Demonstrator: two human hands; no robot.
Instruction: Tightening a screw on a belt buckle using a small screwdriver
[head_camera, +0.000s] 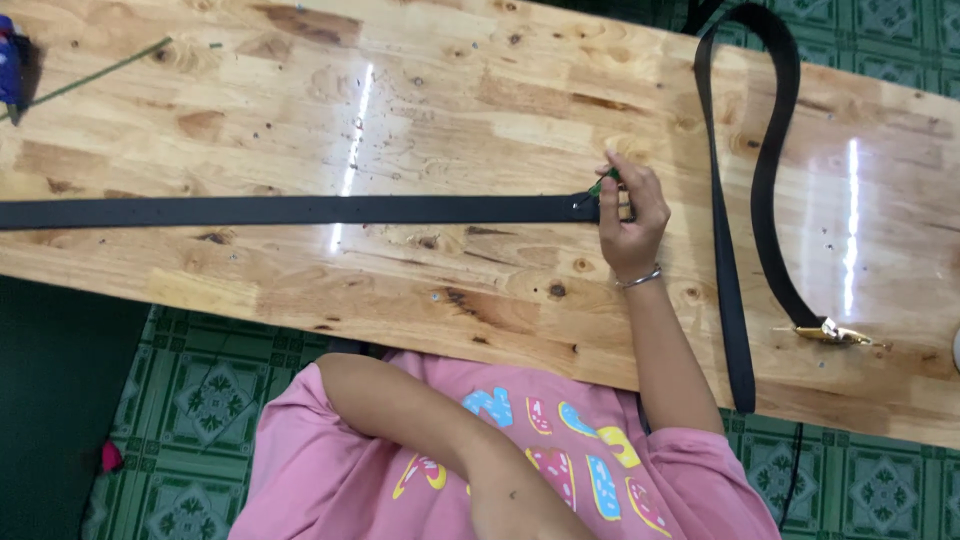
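A long black strap (300, 210) lies flat across the wooden table (450, 90), running from the left edge to my right hand (632, 215). My right hand pinches a small green tool (603, 184) against the strap's right end, with the fingers resting on the strap. A silver bracelet (640, 279) sits on that wrist. My left forearm (420, 420) crosses my pink shirt toward the bottom edge, and the left hand itself is out of view.
A second black belt (765, 170) loops down the table's right side, ending in a gold buckle (835, 335) near the front edge. A thin green stick (90, 75) and a blue object (10, 60) lie at the far left. Green tiled floor (200, 400) shows below.
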